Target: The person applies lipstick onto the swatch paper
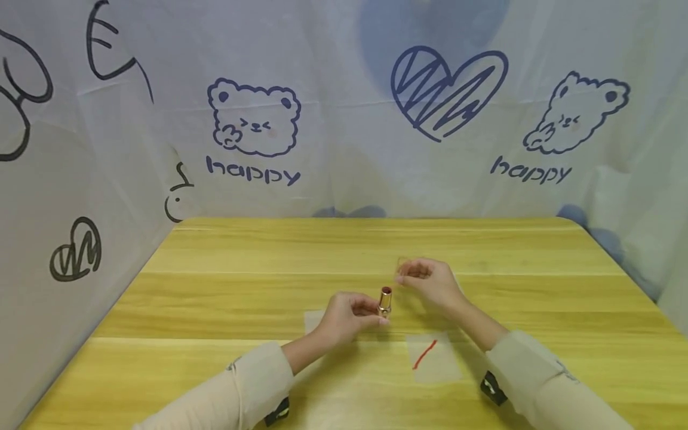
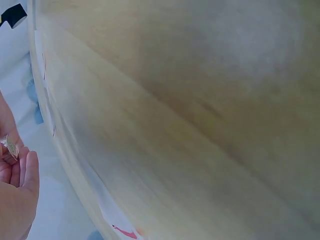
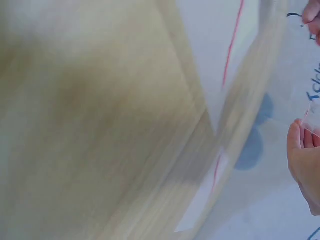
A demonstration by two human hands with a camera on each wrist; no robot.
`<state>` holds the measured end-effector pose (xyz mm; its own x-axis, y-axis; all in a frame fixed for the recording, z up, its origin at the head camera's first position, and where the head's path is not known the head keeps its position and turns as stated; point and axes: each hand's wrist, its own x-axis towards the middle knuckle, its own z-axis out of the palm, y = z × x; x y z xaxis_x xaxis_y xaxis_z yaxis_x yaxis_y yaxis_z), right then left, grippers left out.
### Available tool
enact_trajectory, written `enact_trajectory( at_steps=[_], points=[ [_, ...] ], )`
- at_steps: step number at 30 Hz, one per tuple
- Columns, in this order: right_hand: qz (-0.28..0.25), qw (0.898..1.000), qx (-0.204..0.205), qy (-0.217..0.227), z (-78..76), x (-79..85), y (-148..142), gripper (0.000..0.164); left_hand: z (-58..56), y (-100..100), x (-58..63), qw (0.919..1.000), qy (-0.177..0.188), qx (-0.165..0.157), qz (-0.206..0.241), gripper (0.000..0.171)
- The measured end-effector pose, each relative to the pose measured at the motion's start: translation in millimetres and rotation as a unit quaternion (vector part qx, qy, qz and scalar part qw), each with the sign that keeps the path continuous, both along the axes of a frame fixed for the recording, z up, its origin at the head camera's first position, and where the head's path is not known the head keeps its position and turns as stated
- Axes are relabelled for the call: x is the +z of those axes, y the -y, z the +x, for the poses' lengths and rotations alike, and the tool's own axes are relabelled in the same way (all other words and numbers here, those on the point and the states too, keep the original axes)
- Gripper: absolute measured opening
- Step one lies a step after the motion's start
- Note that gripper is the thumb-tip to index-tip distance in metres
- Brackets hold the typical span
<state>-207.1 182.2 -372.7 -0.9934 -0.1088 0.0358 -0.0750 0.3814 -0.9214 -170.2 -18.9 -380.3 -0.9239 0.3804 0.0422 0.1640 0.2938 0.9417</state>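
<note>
My left hand (image 1: pixel 344 322) holds a gold lipstick tube (image 1: pixel 385 303) upright between thumb and fingers, its dark red tip uncovered at the top. In the left wrist view, the left hand (image 2: pixel 17 200) shows at the edge with part of the gold tube (image 2: pixel 11 146). My right hand (image 1: pixel 432 282), a little farther back and to the right, pinches a small clear cap (image 1: pixel 402 265). The right wrist view shows the see-through cap (image 3: pixel 313 120) above the fingers of the right hand (image 3: pixel 306 167). Tube and cap are apart, both over the wooden table (image 1: pixel 215 286).
A whitish paper square (image 1: pixel 446 367) with a red streak (image 1: pixel 424 355) lies in front of the right forearm. Another pale sheet (image 1: pixel 313 321) is partly hidden behind the left hand. A white cloth (image 1: pixel 344 137) with drawings hangs behind the table.
</note>
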Motion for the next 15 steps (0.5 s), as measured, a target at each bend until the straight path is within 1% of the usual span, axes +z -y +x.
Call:
enact_trajectory(
  at_steps=[4,10,15],
  points=[
    [-0.030,0.999,0.005,-0.022,7.8,5.5,-1.8,0.031,-0.8,0.7,0.5,1.0000,-0.001,0.000,0.003,0.022],
    [-0.022,0.998,0.001,-0.056,23.0,17.0,-8.6,0.035,-2.5,1.3,4.5,0.9999,-0.012,0.004,0.005,0.021],
    [-0.013,0.994,0.030,-0.103,31.0,20.7,-12.3,0.032,-2.5,1.6,5.4,0.9997,-0.022,0.005,0.011,0.022]
  ],
)
